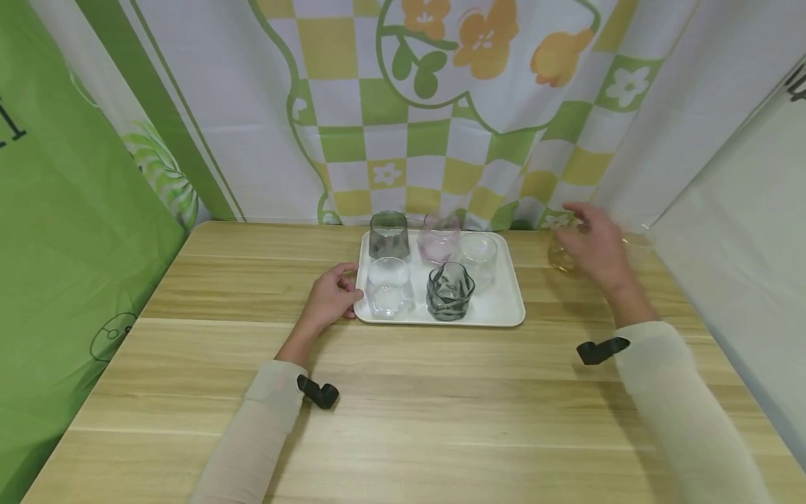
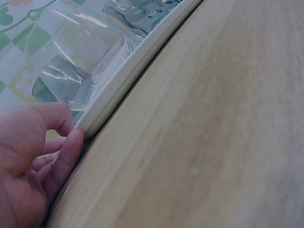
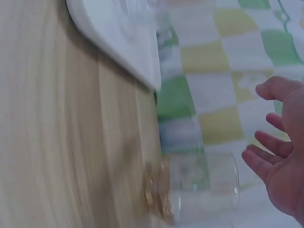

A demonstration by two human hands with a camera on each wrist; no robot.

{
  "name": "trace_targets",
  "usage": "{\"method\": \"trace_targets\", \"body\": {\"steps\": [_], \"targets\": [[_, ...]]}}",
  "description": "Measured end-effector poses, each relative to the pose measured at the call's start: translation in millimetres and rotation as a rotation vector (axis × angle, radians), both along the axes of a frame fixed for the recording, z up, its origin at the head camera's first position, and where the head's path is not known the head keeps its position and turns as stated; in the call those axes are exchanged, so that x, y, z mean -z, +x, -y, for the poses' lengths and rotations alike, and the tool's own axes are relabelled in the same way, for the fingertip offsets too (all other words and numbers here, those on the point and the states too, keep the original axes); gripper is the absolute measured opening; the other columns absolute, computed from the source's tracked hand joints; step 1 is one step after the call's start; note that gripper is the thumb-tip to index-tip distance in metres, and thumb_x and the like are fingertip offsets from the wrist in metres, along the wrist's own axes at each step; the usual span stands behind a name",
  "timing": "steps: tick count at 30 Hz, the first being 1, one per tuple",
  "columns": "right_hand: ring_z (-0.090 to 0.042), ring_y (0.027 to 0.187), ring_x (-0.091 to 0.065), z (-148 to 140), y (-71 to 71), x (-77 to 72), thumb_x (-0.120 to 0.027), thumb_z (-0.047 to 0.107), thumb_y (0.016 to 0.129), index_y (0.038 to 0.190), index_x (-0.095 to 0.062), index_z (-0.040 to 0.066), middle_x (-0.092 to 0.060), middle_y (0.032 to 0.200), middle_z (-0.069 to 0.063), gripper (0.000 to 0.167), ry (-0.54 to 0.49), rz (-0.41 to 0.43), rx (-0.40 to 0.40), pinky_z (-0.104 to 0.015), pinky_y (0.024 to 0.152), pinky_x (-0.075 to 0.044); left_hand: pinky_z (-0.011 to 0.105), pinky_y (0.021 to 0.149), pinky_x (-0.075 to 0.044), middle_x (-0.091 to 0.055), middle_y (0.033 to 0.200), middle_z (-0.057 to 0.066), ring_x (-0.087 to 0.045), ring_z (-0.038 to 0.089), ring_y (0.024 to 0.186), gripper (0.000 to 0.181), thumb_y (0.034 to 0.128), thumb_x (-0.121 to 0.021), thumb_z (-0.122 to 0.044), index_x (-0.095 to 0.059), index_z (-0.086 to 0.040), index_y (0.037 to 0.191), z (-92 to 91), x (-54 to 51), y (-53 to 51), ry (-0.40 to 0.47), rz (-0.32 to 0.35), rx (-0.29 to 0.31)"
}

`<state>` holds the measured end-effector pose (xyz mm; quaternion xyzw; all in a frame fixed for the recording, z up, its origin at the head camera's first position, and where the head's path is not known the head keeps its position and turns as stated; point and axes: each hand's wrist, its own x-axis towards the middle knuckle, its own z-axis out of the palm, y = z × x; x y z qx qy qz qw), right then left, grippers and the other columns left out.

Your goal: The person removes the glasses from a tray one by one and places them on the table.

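Observation:
My left hand (image 1: 330, 297) pinches the left rim of a white tray (image 1: 494, 308), thumb outside, as the left wrist view shows up close. Just inside that rim stands a clear glass (image 1: 390, 290), with a smoky grey glass (image 1: 388, 234) behind it. A pink glass (image 1: 439, 240), another clear glass (image 1: 480, 253) and a wavy dark grey glass (image 1: 450, 292) share the tray. Over the table's back right, my right hand (image 1: 595, 245) holds nothing, its fingers spread and apart from a clear glass (image 3: 204, 190). Amber glass (image 1: 560, 255) shows beside that hand, partly hidden.
A checked, flowered curtain (image 1: 428, 140) hangs along the back edge of the wooden table (image 1: 409, 413). Green cloth (image 1: 69, 231) borders the left side, and a pale cloth (image 1: 749, 196) borders the right.

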<state>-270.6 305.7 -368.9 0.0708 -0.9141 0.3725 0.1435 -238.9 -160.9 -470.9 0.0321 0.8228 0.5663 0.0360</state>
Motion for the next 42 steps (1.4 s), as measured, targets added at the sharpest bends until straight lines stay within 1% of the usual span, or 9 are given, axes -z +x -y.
{"method": "trace_targets", "body": {"steps": [3,6,12,16,22,29,34,38,42], "targets": [[-0.046,0.133,-0.048,16,2.6,3.0,-0.072,0.010,0.095,0.144,-0.051,-0.005,-0.050,0.146,-0.027,0.055,-0.078,0.020,-0.056,-0.055,0.107,-0.048,0.035,0.052,-0.063,-0.056,0.091,0.014,-0.059,0.019,0.058,0.058,0.0868,-0.069,0.003,-0.055,-0.002,0.143,-0.8,-0.8,0.2,0.002,0.002,0.000],[-0.043,0.135,-0.047,29,4.0,6.8,-0.072,0.012,0.096,0.145,-0.050,-0.005,-0.049,0.147,-0.025,0.057,-0.112,0.047,-0.121,-0.053,0.108,-0.048,0.034,0.052,-0.063,-0.056,0.091,0.013,-0.059,0.019,0.058,0.058,0.0865,-0.069,0.003,-0.055,-0.002,0.143,-1.4,-2.0,0.8,0.005,0.004,-0.001],[-0.042,0.136,-0.046,53,8.0,10.1,-0.075,0.013,0.094,0.146,-0.050,-0.005,-0.051,0.146,-0.025,0.060,-0.089,0.052,-0.244,-0.058,0.107,-0.047,0.033,0.052,-0.062,-0.056,0.091,0.013,-0.059,0.018,0.057,0.059,0.0864,-0.068,0.003,-0.055,-0.002,0.143,-1.6,-4.5,0.6,0.002,0.002,-0.004],[-0.043,0.137,-0.045,64,8.0,13.4,-0.076,0.013,0.093,0.148,-0.048,-0.004,-0.050,0.146,-0.025,0.064,-0.105,0.068,-0.318,-0.060,0.108,-0.046,0.033,0.052,-0.062,-0.056,0.091,0.013,-0.059,0.018,0.057,0.059,0.0864,-0.068,0.004,-0.055,-0.002,0.144,-1.4,-4.9,-0.3,0.004,-0.002,-0.004],[-0.044,0.134,-0.047,76,5.8,19.8,-0.077,0.019,0.094,0.149,-0.046,-0.003,-0.050,0.146,-0.026,0.067,-0.089,0.095,-0.341,-0.060,0.106,-0.047,0.033,0.052,-0.063,-0.056,0.091,0.014,-0.060,0.019,0.057,0.059,0.0869,-0.068,0.004,-0.055,-0.002,0.144,-1.2,-4.3,-0.5,0.003,-0.001,-0.003],[-0.045,0.134,-0.047,83,4.4,28.8,-0.076,0.019,0.095,0.153,-0.040,-0.004,-0.047,0.149,-0.027,0.072,-0.115,0.128,-0.378,-0.059,0.107,-0.047,0.033,0.051,-0.062,-0.057,0.090,0.014,-0.060,0.019,0.057,0.058,0.0872,-0.068,0.003,-0.055,-0.001,0.143,-1.1,-3.5,0.5,0.018,-0.002,0.004],[-0.044,0.134,-0.048,86,5.2,33.1,-0.078,0.022,0.094,0.156,-0.037,-0.001,-0.043,0.154,-0.024,0.077,-0.123,0.152,-0.379,-0.057,0.108,-0.047,0.033,0.051,-0.062,-0.057,0.090,0.014,-0.060,0.019,0.058,0.058,0.0874,-0.067,0.003,-0.054,-0.002,0.144,-0.8,-3.4,1.2,0.014,-0.002,0.008],[-0.041,0.134,-0.049,89,6.2,35.4,-0.080,0.022,0.092,0.156,-0.038,0.001,-0.043,0.156,-0.020,0.079,-0.110,0.149,-0.384,-0.055,0.107,-0.048,0.033,0.051,-0.062,-0.057,0.090,0.014,-0.060,0.019,0.058,0.058,0.0873,-0.067,0.002,-0.054,-0.002,0.144,-0.4,-2.9,2.1,0.007,-0.002,0.008],[-0.040,0.134,-0.048,91,5.4,36.8,-0.080,0.022,0.092,0.155,-0.040,0.001,-0.045,0.154,-0.019,0.078,-0.077,0.130,-0.398,-0.054,0.106,-0.049,0.034,0.051,-0.062,-0.057,0.090,0.014,-0.060,0.020,0.058,0.058,0.0874,-0.067,0.002,-0.054,-0.002,0.144,-0.4,-2.6,2.7,0.000,-0.007,0.007]]}}
